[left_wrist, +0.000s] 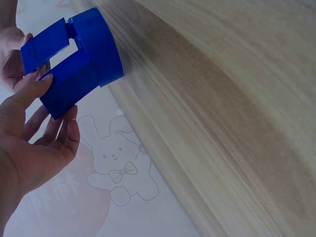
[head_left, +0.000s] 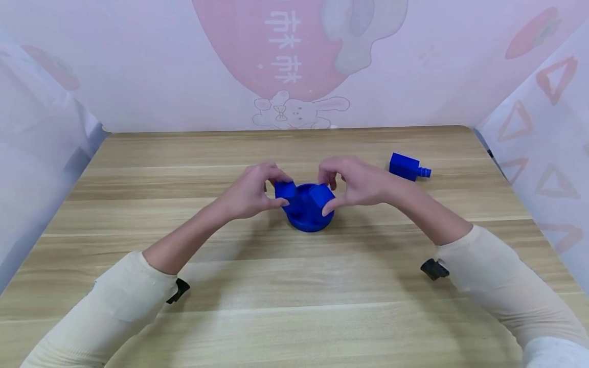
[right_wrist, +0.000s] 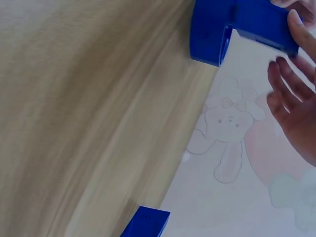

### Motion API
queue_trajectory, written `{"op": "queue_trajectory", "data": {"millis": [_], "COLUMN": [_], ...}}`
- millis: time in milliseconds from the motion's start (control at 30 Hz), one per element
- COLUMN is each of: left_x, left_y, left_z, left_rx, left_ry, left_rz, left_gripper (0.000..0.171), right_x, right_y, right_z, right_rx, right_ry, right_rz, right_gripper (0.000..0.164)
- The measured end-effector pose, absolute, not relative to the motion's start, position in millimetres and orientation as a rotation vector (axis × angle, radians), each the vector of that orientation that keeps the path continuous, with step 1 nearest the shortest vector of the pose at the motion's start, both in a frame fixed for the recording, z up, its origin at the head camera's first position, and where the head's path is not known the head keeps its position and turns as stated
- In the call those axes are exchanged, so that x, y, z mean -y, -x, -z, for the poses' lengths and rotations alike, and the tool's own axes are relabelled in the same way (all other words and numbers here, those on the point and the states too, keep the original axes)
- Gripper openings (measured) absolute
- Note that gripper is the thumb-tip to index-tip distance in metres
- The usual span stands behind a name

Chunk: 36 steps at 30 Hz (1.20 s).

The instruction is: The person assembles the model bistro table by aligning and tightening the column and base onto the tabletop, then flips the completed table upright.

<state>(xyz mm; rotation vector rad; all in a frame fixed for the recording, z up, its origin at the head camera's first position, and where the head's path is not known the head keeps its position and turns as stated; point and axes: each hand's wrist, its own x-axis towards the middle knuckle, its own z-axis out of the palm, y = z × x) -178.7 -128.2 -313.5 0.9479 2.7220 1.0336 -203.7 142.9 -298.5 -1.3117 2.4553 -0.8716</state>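
A round blue base (head_left: pixel 309 225) stands on the table, with two rectangular blue blocks rising from it. My left hand (head_left: pixel 248 193) pinches the top of the left blue block (head_left: pixel 286 190), thumb in front and fingers behind. On the other side, my right hand (head_left: pixel 361 183) holds the right blue block (head_left: pixel 321 194) between thumb and index finger. Its other fingers are off the block in the right wrist view. From the left wrist, a gap separates the left block (left_wrist: pixel 74 85) and the right block (left_wrist: pixel 45 45) above the base (left_wrist: pixel 104 44). How the blocks join the base is mostly hidden.
Another blue block (head_left: pixel 405 166) with a narrow, ridged neck lies on its side at the back right of the wooden table (head_left: pixel 276 306). A printed white panel (head_left: pixel 152 66) rises behind the table's far edge, and side panels flank it.
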Motion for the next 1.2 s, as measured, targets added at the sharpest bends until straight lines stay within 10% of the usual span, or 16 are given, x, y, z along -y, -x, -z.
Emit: {"op": "queue_trajectory", "data": {"millis": [1200], "left_x": [129], "left_y": [181], "left_z": [313], "left_rx": [-2.709], "left_ry": [-0.954], "left_rz": [-1.043], "left_gripper": [0.036], "right_x": [-154], "right_y": [201], "right_z": [302], "right_rx": [-2.552], "right_ry": [1.283], "right_rz": [0.868], "right_gripper": [0.034]}}
